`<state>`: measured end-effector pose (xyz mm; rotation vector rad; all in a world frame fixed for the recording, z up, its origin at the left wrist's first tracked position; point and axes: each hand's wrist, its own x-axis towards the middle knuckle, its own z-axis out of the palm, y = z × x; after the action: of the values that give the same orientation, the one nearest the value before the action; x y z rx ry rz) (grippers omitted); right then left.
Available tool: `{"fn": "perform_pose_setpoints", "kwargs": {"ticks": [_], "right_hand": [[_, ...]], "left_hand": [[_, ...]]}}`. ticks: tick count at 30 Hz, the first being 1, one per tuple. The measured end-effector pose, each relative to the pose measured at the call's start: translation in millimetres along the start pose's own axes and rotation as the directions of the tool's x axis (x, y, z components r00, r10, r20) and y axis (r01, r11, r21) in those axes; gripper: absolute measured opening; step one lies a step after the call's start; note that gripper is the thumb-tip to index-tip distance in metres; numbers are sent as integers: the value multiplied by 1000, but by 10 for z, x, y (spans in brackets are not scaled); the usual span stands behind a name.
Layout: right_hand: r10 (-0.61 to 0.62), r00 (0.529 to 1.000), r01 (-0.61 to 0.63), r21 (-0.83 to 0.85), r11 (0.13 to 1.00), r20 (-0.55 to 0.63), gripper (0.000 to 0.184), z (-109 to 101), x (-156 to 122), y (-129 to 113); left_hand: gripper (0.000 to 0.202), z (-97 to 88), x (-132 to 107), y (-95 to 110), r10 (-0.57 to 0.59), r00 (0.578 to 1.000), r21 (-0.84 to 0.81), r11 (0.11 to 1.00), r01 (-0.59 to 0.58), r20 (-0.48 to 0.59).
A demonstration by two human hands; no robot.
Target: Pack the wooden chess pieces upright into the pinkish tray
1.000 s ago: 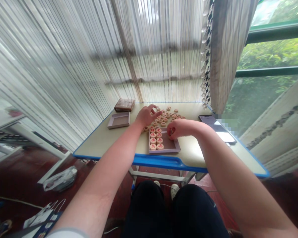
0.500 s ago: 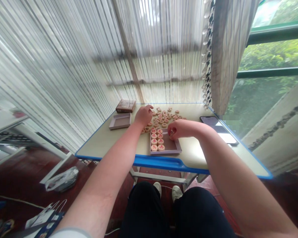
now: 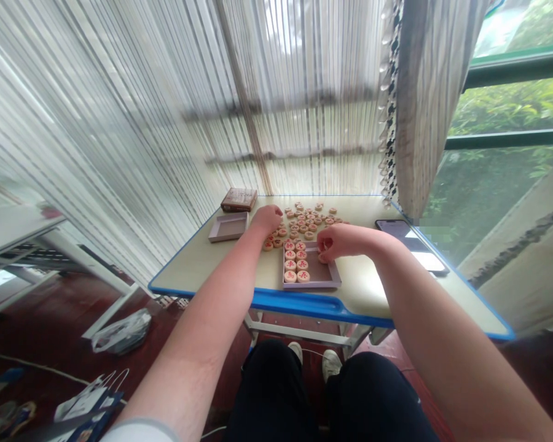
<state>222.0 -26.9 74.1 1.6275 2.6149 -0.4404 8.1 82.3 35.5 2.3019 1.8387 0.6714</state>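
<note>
Red-lettered discs (image 3: 303, 265) in a shallow box (image 3: 312, 286), both hands busy

So, head view, going by that box: eight discs sit inside it, two columns of four down its left side. Right hand (image 3: 334, 242) is over the box's right half, fingertips pinching one more disc, partly hidden. Left hand (image 3: 266, 221) is past the box's far left corner, beside a loose pile (image 3: 309, 222) of discs behind the box. Fingers curled in; can't tell if they've got anything. Left of the box there's a second tray (image 3: 229, 228), with a brown carton (image 3: 239, 199) farther back. Phone (image 3: 396, 228) lies off to the box's right. Everything's on a blue-edged table (image 3: 198, 264).
</note>
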Motion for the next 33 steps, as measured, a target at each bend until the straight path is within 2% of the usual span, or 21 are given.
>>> {"fn": "perform_pose_setpoints", "kwargs": {"ticks": [2, 4, 6, 8, 10, 14, 18, 22, 25, 28, 33], "right_hand": [[29, 999, -27, 33, 999, -41, 20, 18, 51, 36], [91, 987, -86, 38, 996, -136, 22, 47, 121, 86], [183, 952, -183, 23, 983, -244, 26, 80, 192, 147], [262, 914, -270, 19, 963, -310, 29, 108, 248, 207], [302, 896, -308, 34, 951, -327, 32, 125, 280, 250], [315, 887, -315, 57, 947, -338, 32, 142, 293, 271], [309, 882, -312, 52, 949, -355, 32, 163, 298, 249], [302, 874, -303, 57, 951, -381, 33, 177, 306, 240], [310, 872, -308, 68, 949, -378, 35, 175, 304, 239], [311, 872, -309, 67, 949, -378, 35, 165, 298, 232], [301, 869, -297, 73, 952, -392, 39, 144, 280, 178]], "left_hand": [[35, -25, -6, 22, -27, 996, 74, 997, 21, 85], [38, -71, -27, 56, -73, 980, 164, 986, 43, 186], [42, -134, -68, 97, -110, 950, 208, 977, 49, 293], [46, -195, -119, 133, -117, 920, 178, 983, 53, 375], [55, -229, -161, 149, -122, 917, 161, 985, 64, 381], [68, -176, -153, 94, -111, 950, 174, 983, 61, 291], [62, -110, -91, 24, -85, 969, 151, 987, 51, 232], [52, -211, -136, 78, -72, 974, 152, 988, 39, 217], [40, -360, -243, 184, -37, 968, 173, 985, -6, 247], [17, -464, -346, 275, -77, 909, 196, 981, -5, 409], [12, -461, -381, 309, -62, 900, 180, 984, -18, 431]]}}
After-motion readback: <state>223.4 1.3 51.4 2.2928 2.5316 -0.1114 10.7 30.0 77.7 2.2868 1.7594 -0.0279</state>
